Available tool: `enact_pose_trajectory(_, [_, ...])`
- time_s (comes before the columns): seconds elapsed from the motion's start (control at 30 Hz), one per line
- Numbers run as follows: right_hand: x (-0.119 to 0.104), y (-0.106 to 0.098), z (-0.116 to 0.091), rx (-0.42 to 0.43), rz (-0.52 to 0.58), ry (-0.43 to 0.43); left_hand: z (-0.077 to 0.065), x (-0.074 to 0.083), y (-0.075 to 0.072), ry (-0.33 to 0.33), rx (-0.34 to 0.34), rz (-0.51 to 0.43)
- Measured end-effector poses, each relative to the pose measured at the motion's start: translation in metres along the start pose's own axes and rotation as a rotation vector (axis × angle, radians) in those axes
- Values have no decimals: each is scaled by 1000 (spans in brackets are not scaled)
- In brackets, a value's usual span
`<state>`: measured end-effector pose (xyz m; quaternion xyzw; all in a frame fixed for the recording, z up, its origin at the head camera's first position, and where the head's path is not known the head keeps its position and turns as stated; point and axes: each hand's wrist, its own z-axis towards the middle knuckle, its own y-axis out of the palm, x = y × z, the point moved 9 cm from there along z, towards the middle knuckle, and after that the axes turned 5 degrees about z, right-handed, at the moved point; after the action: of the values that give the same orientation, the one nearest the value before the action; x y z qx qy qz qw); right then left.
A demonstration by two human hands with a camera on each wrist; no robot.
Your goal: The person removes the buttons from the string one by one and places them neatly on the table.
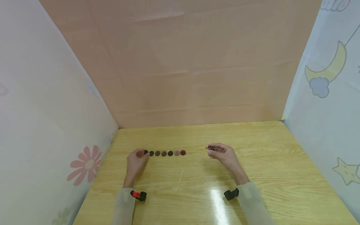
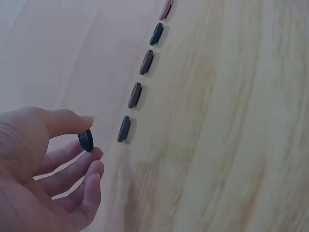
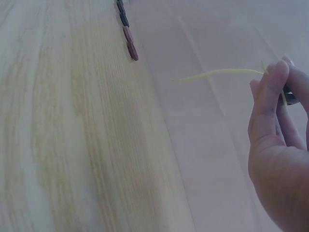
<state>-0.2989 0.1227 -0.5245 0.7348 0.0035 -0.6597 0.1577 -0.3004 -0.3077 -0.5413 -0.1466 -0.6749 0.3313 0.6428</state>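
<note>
My left hand (image 1: 136, 162) pinches a dark round button (image 2: 86, 140) between thumb and fingertips, at the left end of a row of buttons; small holes show in its face. The other fingers curl loosely below it. To the right, my right hand (image 1: 225, 156) holds a yellow cord (image 3: 217, 71) between thumb and fingers, with one end sticking out to the left. Dark buttons (image 1: 211, 148) sit at the fingertips with the cord, partly hidden by the fingers. The row runs from a black button (image 1: 151, 153) through brown ones (image 1: 164, 153) to a dark red button (image 1: 182, 152).
The wood-grain table (image 1: 253, 175) ends at a tan paper backdrop (image 1: 182, 62). Patterned white panels (image 1: 332, 125) stand at both sides. A thin pale strand (image 1: 180, 179) lies on the table between the forearms. Each wrist wears a dark camera (image 1: 231, 194).
</note>
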Motion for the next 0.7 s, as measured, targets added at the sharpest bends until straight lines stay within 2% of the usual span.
enact_pose_trajectory(0.23, [0, -2, 0, 10, -10, 9, 5, -6, -1, -1, 13, 28])
enact_pose_trajectory(0.7, [0, 0, 1, -4, 13, 5, 13, -14, 1, -12, -32, 102])
